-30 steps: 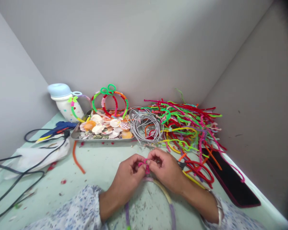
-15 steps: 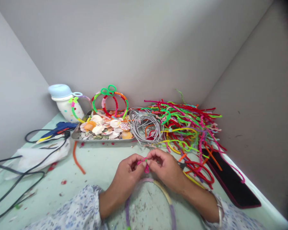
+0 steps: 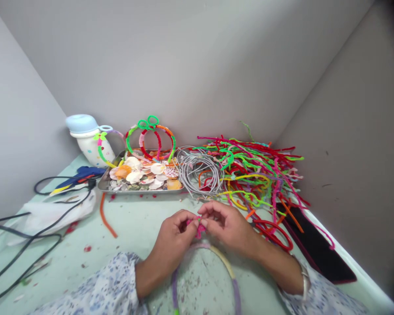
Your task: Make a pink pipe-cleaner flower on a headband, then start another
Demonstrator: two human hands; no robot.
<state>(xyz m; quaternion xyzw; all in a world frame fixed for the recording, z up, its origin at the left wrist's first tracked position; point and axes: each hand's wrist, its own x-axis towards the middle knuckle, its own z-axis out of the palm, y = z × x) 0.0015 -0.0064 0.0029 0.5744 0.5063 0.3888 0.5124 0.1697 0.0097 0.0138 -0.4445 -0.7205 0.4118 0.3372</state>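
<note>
A small pink fuzzy piece [image 3: 198,233] with a green spot is pinched between the thumb and forefinger of the left hand [image 3: 174,232], and is held up in front of the wearer, between both hands. Its edge is touched by the thumb of the right hand [image 3: 232,227], whose forefinger is bent just above; whether it is pinched there too cannot be told. Just below the grip, a striped hoop [image 3: 227,264] is laid on the table [image 3: 138,227], its top partly hidden by the hands. Beyond the grip, a metal tray [image 3: 141,191] is filled with shells [image 3: 134,176], and decorated hoops [image 3: 174,144] are stood up in it. To the right of the tray a coil of grey wire [image 3: 184,177] is set, and farther right fuzzy sticks [image 3: 259,162] are heaped. Nearer the right wrist, red handles [image 3: 287,236] are seen beside a black mat [image 3: 328,258]. Well left of the grip, a white plastic bag [image 3: 57,212] is crossed by a black cord [image 3: 49,236]
</note>
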